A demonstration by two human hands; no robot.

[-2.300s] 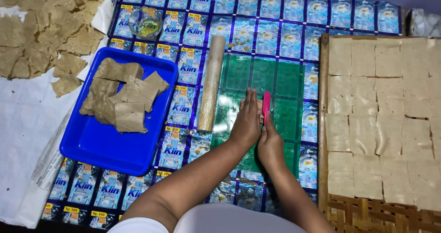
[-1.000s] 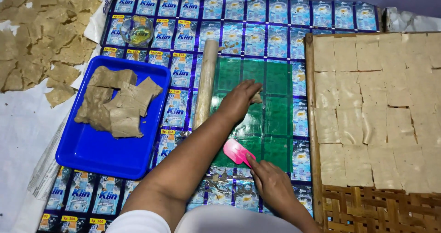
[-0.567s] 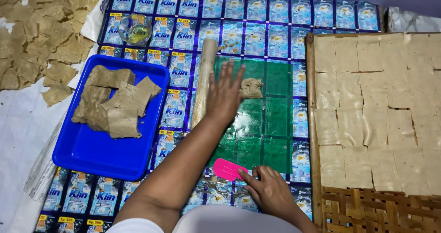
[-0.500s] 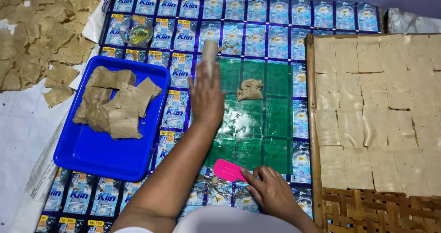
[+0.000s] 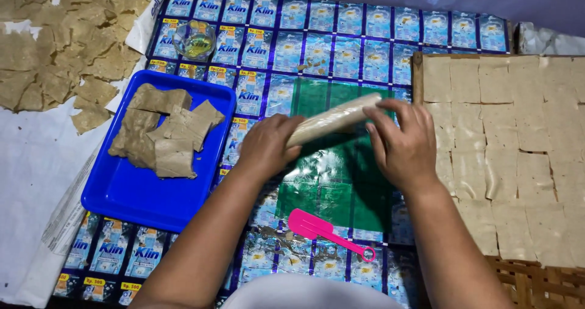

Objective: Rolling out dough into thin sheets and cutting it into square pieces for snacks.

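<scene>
Both hands hold a pale rolling pin [image 5: 332, 119] over a green plastic sheet [image 5: 329, 181]. My left hand [image 5: 268, 144] grips its left end, and my right hand [image 5: 399, 144] lies over its right end. The pin is tilted, right end farther from me. A pink plastic scraper [image 5: 326, 231] lies on the mat near my body, apart from both hands. Whatever lies under the pin is hidden.
A blue tray [image 5: 128, 190] with brown dough slabs [image 5: 164, 132] sits at the left. Thin flat dough squares [image 5: 512, 144] cover a woven rack on the right. More dried pieces [image 5: 55, 59] lie on white paper at the far left. A small glass bowl [image 5: 194, 39] stands at the back.
My right hand put the pink scraper down on the mat. My left hand reached to the rolling pin, and both hands now hold it across the green sheet.
</scene>
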